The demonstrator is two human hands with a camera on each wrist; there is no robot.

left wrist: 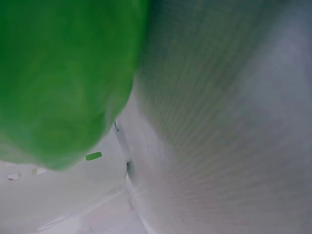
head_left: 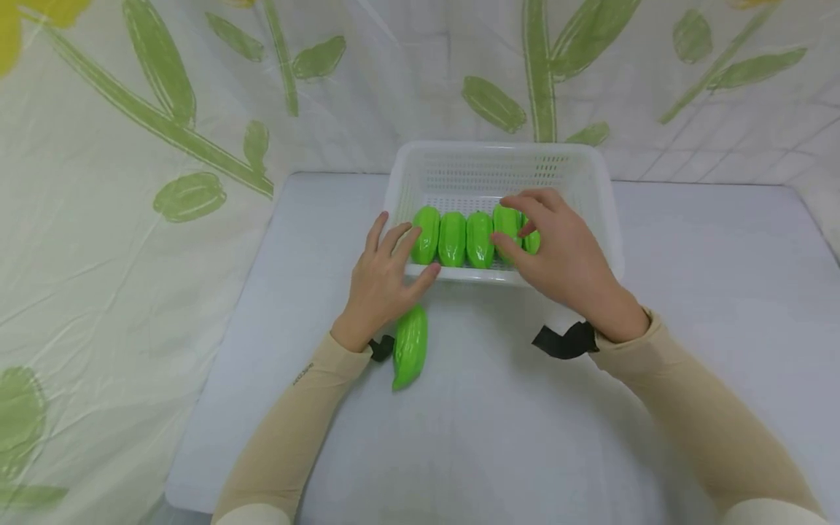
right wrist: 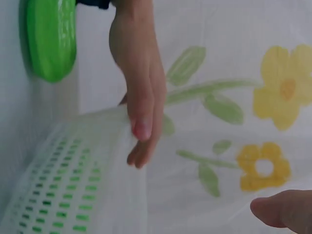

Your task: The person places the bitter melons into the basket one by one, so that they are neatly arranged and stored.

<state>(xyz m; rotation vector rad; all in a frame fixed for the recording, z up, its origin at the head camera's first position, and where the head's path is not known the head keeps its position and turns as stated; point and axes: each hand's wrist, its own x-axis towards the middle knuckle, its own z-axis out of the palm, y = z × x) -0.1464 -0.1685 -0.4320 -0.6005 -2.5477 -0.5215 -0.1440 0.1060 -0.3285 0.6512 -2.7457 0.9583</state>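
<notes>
Several glossy green, ridged toy vegetables stand side by side in a white plastic basket. My right hand is over the basket's right part, thumb and fingers spread apart above the vegetables there and partly hiding them. My left hand is at the basket's front left corner, fingers extended and thumb tip right at the front rim. Another green toy vegetable, with a pointed tip, lies on the table beside my left wrist. It fills the upper left of the left wrist view as a blurred green shape.
The basket stands at the far edge of a white table. Behind it hangs a pale cloth printed with green leaves and yellow flowers. A black strap end hangs from my right wrist.
</notes>
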